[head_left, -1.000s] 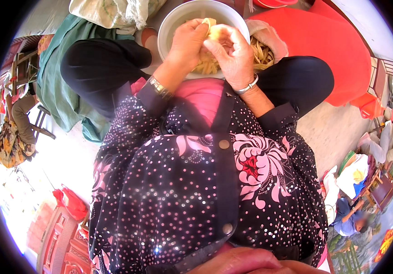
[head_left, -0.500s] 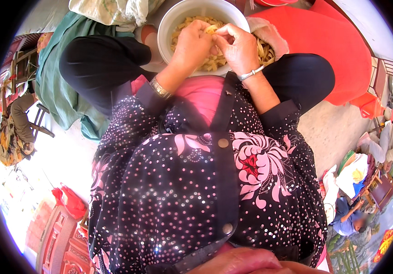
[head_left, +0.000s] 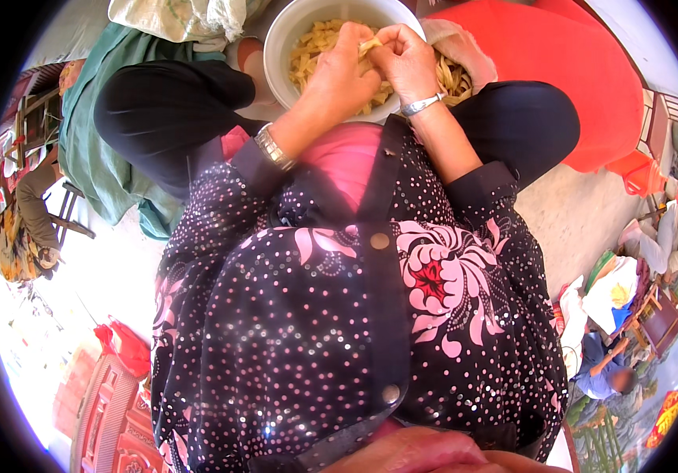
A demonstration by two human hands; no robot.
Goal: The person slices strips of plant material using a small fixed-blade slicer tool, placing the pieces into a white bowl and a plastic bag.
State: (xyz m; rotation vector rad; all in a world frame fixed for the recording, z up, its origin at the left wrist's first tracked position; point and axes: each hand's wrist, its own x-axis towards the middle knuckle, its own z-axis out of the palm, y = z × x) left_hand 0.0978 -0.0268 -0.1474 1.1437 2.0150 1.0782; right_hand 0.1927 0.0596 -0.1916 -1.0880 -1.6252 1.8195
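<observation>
A deep white bowl [head_left: 273, 55] at the top centre holds many pale yellow strips [head_left: 321, 41], their exact kind unclear. Over its contents, my left hand [head_left: 343, 77] and my right hand [head_left: 407, 65] come together with fingertips closed. Between them they pinch one pale yellow strip [head_left: 368, 46], partly hidden by the fingers. A pale cloth sack [head_left: 473, 59] lies open against the bowl's right side, with darker, longer strips [head_left: 452, 83] inside.
My folded knees flank the bowl. A red cloth [head_left: 556, 79] spreads to the right, a green cloth [head_left: 91, 142] to the left. Beyond the bowl lies a white woven sack [head_left: 185, 17]. At the far right, a person in blue [head_left: 597, 370] sits near a wooden stool [head_left: 658, 319].
The bowl and both hands appear slightly higher and farther left in the picture. My fingers have shifted a little around the strip, which stays pinched between them.
</observation>
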